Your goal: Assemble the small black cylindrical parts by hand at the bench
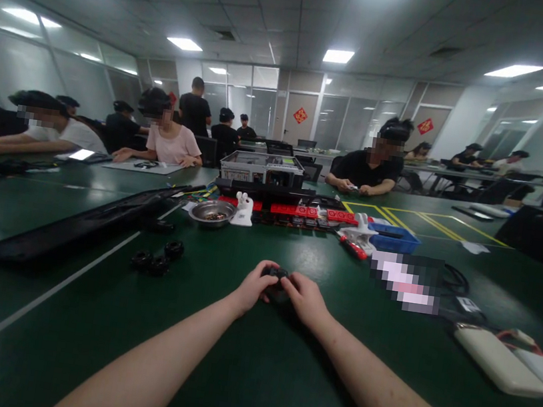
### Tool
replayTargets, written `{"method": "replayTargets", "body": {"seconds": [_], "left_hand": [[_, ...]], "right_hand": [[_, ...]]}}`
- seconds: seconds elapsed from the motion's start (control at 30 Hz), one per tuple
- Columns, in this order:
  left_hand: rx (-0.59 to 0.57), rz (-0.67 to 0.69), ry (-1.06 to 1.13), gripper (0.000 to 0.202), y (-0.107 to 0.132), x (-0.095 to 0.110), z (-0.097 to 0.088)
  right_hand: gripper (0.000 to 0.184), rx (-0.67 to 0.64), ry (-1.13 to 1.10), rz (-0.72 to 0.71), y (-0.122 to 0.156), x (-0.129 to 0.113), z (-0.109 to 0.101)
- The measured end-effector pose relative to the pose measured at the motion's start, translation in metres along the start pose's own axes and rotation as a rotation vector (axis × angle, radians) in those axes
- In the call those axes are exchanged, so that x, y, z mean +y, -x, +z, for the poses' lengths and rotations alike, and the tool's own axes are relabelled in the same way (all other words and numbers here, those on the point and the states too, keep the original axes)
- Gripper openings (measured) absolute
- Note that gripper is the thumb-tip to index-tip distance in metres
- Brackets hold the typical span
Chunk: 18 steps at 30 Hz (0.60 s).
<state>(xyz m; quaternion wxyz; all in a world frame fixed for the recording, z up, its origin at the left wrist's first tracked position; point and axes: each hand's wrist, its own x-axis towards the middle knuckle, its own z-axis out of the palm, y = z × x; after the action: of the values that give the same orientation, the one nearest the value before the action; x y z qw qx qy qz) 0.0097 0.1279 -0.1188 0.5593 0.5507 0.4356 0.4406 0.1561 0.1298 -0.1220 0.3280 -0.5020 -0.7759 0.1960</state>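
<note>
My left hand (254, 287) and my right hand (307, 297) meet above the green table (208, 370) and grip a small black part (278, 274) between their fingers. Fingertips cover much of this part, so its exact kind is unclear. To the left of my hands lies a group of small black wheel-like pieces (158, 264). Beyond my hands stands a steel bowl (210, 214) with small metal pieces in it, beside a white plastic holder (243, 210).
A long black panel (86, 225) lies at the left. Behind the bowl are red strips (300, 212) and an open metal computer case (261, 170). At right are a blue tray (400, 243), red-handled pliers (353, 247) and a power bank (499, 360). A co-worker (372, 167) sits opposite.
</note>
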Motion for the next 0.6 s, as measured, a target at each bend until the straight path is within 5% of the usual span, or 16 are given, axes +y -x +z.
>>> {"method": "replayTargets", "body": {"seconds": [0.07,0.33,0.5,0.6], "left_hand": [[0.024,-0.031,0.038,0.027,0.000,0.002,0.000],[0.049,-0.114,0.040,0.029,-0.003,0.003,-0.001],[0.054,-0.082,0.117,0.030,-0.003,0.002,-0.004],[0.074,-0.024,0.054,0.037,-0.001,0.000,-0.002]], "right_hand": [[0.025,0.032,0.008,-0.048,0.002,-0.002,0.000],[0.039,0.073,0.047,-0.167,0.008,-0.012,-0.002],[0.032,0.071,-0.030,-0.005,0.005,-0.008,0.002],[0.047,-0.007,-0.115,0.087,0.001,-0.001,0.004]]}}
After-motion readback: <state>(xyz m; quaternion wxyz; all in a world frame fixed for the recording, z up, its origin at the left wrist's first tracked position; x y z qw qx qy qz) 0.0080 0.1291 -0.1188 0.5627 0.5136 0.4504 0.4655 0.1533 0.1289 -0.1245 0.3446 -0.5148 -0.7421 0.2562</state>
